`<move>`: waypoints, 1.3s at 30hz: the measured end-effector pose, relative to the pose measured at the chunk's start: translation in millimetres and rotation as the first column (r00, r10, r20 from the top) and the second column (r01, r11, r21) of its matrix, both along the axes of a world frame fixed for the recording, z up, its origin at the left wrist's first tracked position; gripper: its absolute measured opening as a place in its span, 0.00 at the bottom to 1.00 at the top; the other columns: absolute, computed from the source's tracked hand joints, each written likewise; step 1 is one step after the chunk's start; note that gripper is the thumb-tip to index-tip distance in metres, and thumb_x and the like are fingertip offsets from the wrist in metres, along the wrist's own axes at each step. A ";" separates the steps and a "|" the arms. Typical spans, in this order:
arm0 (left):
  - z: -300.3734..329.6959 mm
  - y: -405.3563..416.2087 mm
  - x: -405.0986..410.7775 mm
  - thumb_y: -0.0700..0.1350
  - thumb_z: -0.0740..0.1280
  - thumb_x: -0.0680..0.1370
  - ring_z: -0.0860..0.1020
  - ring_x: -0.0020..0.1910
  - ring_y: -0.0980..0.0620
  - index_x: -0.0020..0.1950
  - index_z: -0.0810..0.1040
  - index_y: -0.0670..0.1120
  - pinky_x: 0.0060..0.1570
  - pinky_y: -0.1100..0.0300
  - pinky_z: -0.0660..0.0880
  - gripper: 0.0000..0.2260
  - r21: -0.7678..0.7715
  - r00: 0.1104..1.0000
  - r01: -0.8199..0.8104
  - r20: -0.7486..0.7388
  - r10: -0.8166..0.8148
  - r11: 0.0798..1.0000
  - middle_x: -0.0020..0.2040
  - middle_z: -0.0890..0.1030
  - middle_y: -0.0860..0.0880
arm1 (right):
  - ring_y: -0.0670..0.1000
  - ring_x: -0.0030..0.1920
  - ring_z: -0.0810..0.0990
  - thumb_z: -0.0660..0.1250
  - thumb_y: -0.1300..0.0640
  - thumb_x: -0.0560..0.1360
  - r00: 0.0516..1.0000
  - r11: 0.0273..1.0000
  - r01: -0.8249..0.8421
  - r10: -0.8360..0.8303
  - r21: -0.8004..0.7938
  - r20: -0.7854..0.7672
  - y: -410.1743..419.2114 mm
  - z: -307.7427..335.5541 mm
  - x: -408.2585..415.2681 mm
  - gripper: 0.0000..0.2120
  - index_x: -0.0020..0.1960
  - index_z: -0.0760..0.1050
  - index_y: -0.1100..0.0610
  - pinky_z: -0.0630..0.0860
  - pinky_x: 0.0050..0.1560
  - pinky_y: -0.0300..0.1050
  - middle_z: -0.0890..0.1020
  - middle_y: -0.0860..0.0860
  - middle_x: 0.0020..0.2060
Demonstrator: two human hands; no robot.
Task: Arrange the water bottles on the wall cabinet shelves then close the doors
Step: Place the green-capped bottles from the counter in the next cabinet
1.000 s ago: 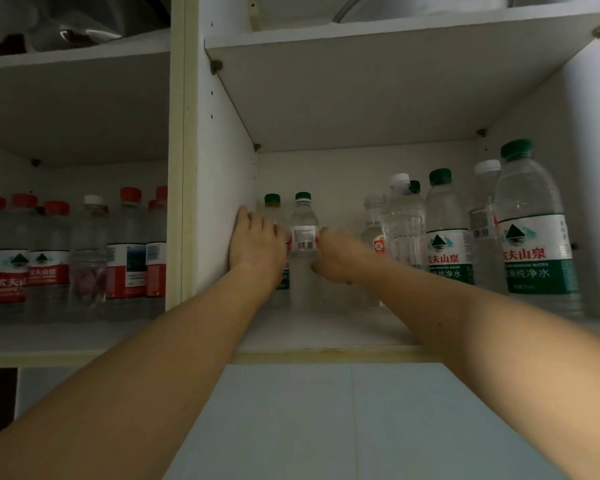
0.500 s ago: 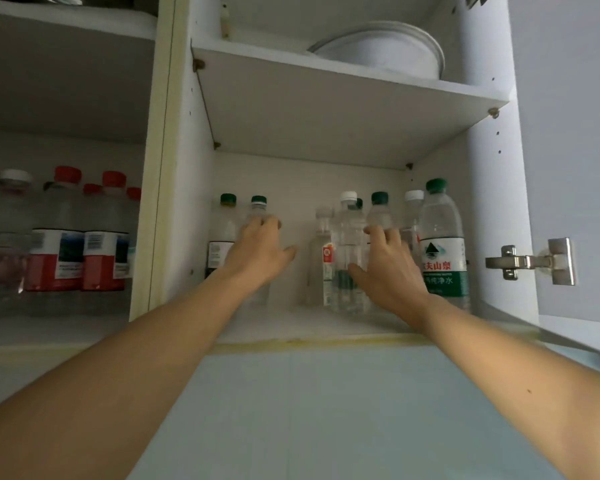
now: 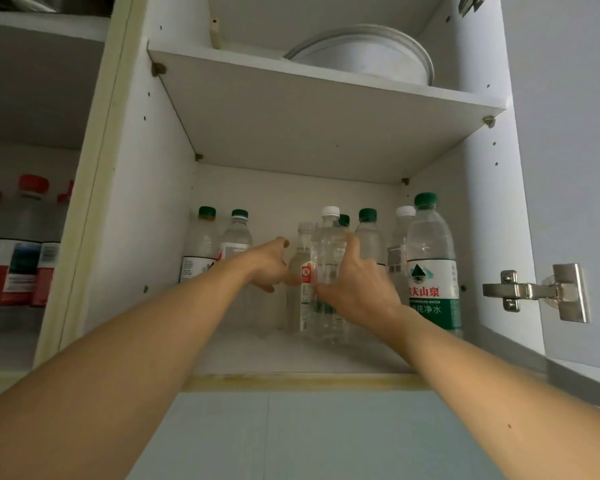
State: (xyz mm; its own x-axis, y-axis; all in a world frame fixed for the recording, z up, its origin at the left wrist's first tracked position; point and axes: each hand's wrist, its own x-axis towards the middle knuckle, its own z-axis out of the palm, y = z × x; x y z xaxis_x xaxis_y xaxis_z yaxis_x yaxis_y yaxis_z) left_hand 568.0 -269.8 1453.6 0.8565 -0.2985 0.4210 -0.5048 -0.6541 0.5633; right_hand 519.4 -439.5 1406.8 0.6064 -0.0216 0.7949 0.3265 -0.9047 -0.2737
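In the right compartment of the wall cabinet, several water bottles stand on the lower shelf (image 3: 291,362). My left hand (image 3: 271,265) curls against the left side of a small clear-capped bottle (image 3: 303,299) with a red and white label. My right hand (image 3: 357,282) wraps around a white-capped clear bottle (image 3: 328,244) right beside it. Two green-capped bottles (image 3: 205,240) stand at the left wall. A tall green-labelled bottle (image 3: 430,265) stands at the right front, with more bottles partly hidden behind my right hand.
Red-capped bottles (image 3: 21,265) fill the left compartment. A white bowl (image 3: 361,57) sits on the upper shelf. The right door (image 3: 575,168) stands open, with its metal hinge (image 3: 534,292) jutting out. A divider panel (image 3: 94,202) separates the compartments.
My left hand has left the green-capped bottles and moved right to the clear-capped bottle. My right hand has closed on the white-capped bottle. The view has shifted right and back.
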 end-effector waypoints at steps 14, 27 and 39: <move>-16.5 -12.1 24.5 0.46 0.77 0.74 0.79 0.55 0.49 0.77 0.63 0.54 0.52 0.52 0.82 0.36 -0.138 0.998 0.056 -0.010 -0.058 0.989 0.56 0.77 0.52 | 0.61 0.46 0.82 0.69 0.47 0.77 0.996 0.996 -0.084 0.084 0.031 -0.005 -8.0 -5.3 5.0 0.42 0.79 0.45 0.51 0.81 0.47 0.58 0.81 0.57 0.48; -24.4 20.0 20.2 0.58 0.79 0.69 0.76 0.62 0.40 0.77 0.58 0.46 0.53 0.50 0.75 0.45 0.052 0.867 -0.418 0.320 0.382 0.907 0.66 0.76 0.41 | 0.60 0.55 0.80 0.75 0.54 0.74 0.952 0.993 -0.113 0.115 0.023 -0.282 2.9 17.6 24.1 0.50 0.80 0.42 0.53 0.79 0.56 0.56 0.78 0.59 0.57; -24.7 51.2 27.3 0.49 0.82 0.68 0.81 0.47 0.46 0.76 0.37 0.69 0.42 0.49 0.83 0.58 0.180 0.950 -0.229 0.256 0.180 0.957 0.64 0.76 0.44 | 0.64 0.61 0.78 0.74 0.66 0.74 0.840 0.966 -0.131 0.227 0.223 -0.492 33.3 36.5 43.7 0.45 0.80 0.49 0.52 0.82 0.56 0.60 0.69 0.62 0.68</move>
State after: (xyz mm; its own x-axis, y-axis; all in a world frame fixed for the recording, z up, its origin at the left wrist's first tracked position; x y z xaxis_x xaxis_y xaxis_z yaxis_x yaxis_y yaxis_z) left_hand 595.2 -218.6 1428.9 0.7926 -0.2284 0.5654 -0.4493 -0.8457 0.2881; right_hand 563.1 -406.2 1443.2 0.9304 0.0195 0.3659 0.2490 -0.7662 -0.5924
